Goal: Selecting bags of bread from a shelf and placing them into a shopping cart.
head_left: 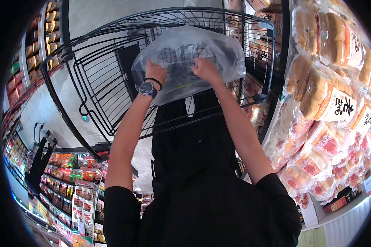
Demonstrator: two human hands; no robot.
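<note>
A large clear plastic bag (pixel 189 38) is spread wide over the black wire shopping cart (pixel 271 57) in front of me. My left hand (pixel 156 74), with a dark watch (pixel 146 88) and a black band at the wrist, is closed on the left part of the bag. Level with it, my right hand (pixel 206 70) is closed on the bag further right, fingers curled in. Cart wires show through the thin film between my hands. Nothing solid can be made out inside the bag.
Bagged bread loaves (pixel 325 92) are stacked high close on my right. Shelves of packaged goods (pixel 62 181) stand at the lower left, with more packets (pixel 51 35) at the upper left. A person in dark clothes (pixel 37 168) is at the far left. Grey tiles (pixel 49 111) cover the floor.
</note>
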